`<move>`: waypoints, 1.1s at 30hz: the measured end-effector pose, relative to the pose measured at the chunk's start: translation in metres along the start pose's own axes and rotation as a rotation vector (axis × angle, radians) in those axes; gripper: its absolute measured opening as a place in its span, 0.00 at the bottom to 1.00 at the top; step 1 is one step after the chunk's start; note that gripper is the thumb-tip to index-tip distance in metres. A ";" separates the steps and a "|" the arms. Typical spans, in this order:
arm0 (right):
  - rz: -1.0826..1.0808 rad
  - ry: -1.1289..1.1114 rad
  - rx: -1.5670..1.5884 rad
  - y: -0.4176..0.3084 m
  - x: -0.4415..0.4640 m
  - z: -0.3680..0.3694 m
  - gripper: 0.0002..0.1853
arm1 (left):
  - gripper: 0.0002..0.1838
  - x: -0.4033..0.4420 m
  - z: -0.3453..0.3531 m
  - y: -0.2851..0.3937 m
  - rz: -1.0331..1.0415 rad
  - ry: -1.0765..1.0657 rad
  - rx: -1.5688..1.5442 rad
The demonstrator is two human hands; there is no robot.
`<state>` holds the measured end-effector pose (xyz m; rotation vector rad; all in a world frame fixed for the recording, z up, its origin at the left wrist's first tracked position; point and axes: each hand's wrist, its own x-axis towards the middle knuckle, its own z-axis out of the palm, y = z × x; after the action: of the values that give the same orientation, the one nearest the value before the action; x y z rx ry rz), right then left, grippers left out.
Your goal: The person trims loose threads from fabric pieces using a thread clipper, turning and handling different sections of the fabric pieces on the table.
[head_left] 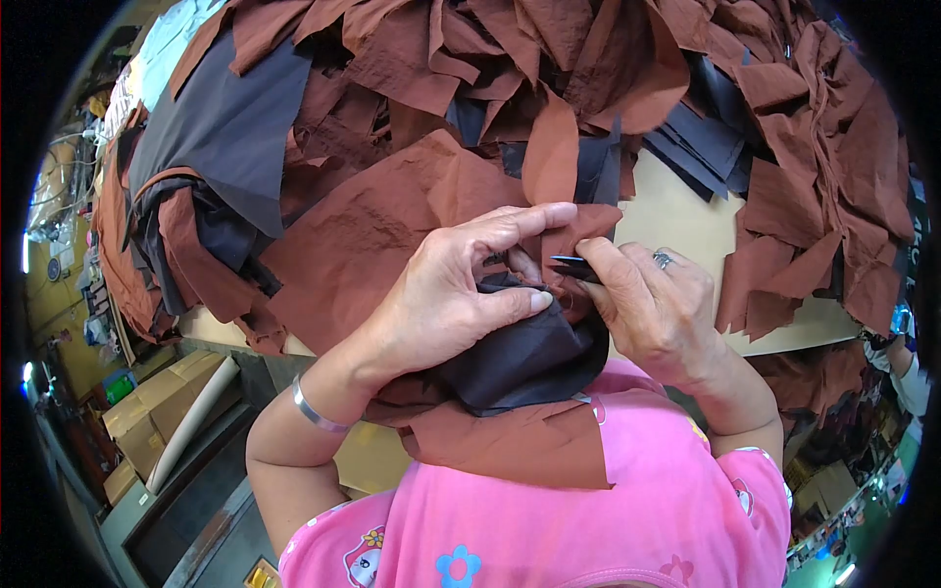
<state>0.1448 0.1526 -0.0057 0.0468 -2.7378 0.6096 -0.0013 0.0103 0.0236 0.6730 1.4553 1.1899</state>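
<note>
Dark cloth (520, 358) lies bunched above our pink-shirted (549, 534) lap, its upper edge pinched under our left hand's (446, 279) thumb, index finger extended. Just beside it, our right hand (652, 294) grips a small black tool (573, 266) between thumb and fingers. Beyond, heaped rust-brown pieces (392, 196) cover much of the pale tabletop (676, 211), with dark folded pieces (701, 142) among them.

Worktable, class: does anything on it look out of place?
Brown cloth pieces look untidy: crumpled and heaped, some hanging over the left edge of the table, while dark pieces lie neatly layered.
</note>
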 end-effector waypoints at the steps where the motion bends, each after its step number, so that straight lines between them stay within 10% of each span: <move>1: -0.021 0.019 -0.014 0.001 0.000 0.001 0.17 | 0.30 0.000 0.000 0.000 -0.015 -0.004 -0.021; 15: 0.078 -0.094 0.157 -0.002 0.000 -0.002 0.16 | 0.30 0.000 0.003 -0.002 -0.006 -0.032 -0.013; 21: 0.256 -0.164 0.826 0.008 -0.003 0.000 0.15 | 0.31 0.000 0.002 -0.005 0.050 -0.082 0.019; 27: 0.114 -0.127 0.166 -0.004 -0.004 -0.005 0.16 | 0.31 0.000 0.001 -0.003 -0.042 -0.092 -0.084; 33: 0.112 -0.151 0.415 -0.001 -0.003 -0.004 0.16 | 0.32 0.002 0.001 -0.008 0.013 -0.115 -0.044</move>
<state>0.1488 0.1534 -0.0027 0.0400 -2.7186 1.2436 0.0010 0.0100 0.0149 0.7106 1.3270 1.1704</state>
